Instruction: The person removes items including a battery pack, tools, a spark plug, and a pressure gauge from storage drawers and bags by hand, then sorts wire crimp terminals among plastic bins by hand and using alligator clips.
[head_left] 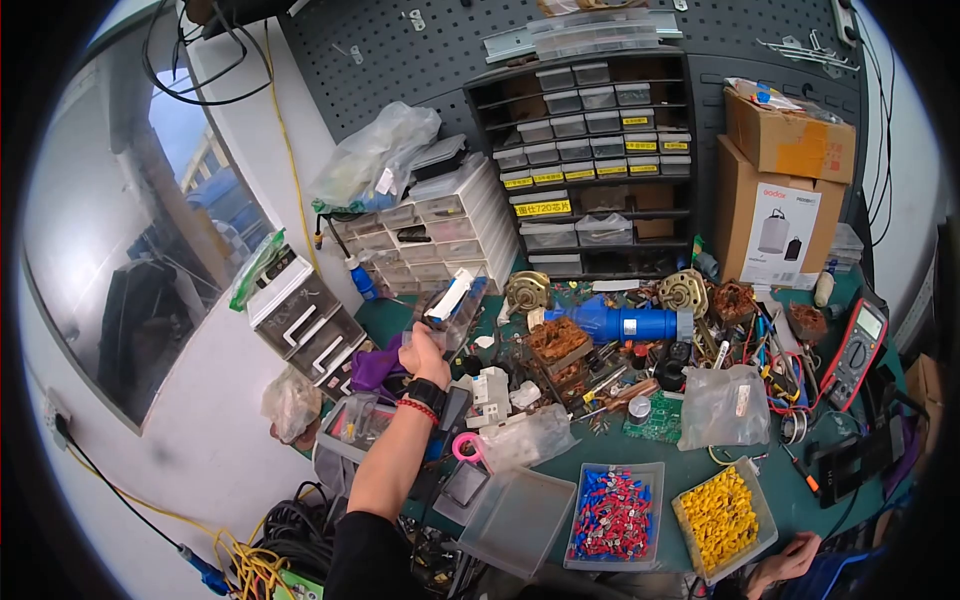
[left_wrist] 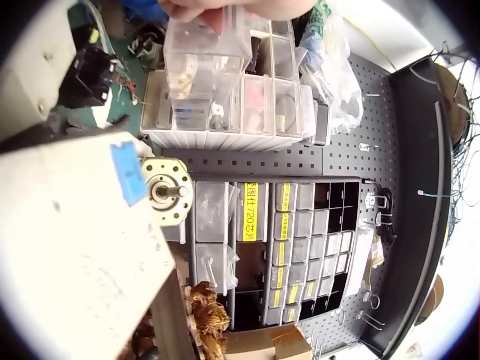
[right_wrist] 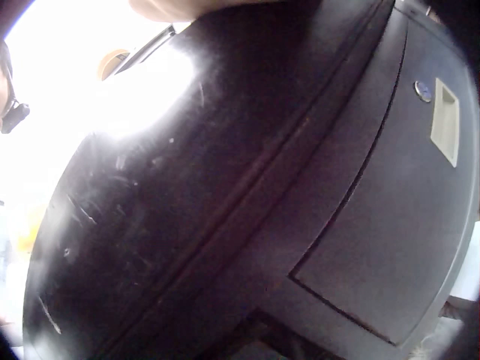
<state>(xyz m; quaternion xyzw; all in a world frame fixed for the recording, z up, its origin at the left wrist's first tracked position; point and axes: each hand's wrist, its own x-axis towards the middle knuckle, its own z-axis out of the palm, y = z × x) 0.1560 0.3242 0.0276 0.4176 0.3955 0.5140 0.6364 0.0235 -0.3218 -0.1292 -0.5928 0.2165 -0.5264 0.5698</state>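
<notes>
My left hand point(head_left: 425, 355) reaches forward on the left of the bench and grips a clear plastic drawer point(head_left: 462, 318) by its near end. A white piece point(head_left: 452, 294) shows at the drawer in the head view. From the left wrist, the hand point(left_wrist: 236, 9) is at the top edge, fingers on the clear drawer point(left_wrist: 201, 64), which overlaps the front of the white drawer cabinet point(left_wrist: 217, 139). My right hand point(head_left: 788, 562) rests low at the bench's front edge, beside the bin of yellow connectors point(head_left: 718, 520), fingers loosely bent, holding nothing visible.
A bin of red and blue connectors point(head_left: 614, 515) stands beside an empty grey tray point(head_left: 515, 520). Behind lie a blue cylinder point(head_left: 625, 324), rusty parts point(head_left: 560, 342) and a green circuit board point(head_left: 655, 418). A red multimeter point(head_left: 855, 350) leans at right. A dark small-parts rack point(head_left: 590, 215) backs the bench.
</notes>
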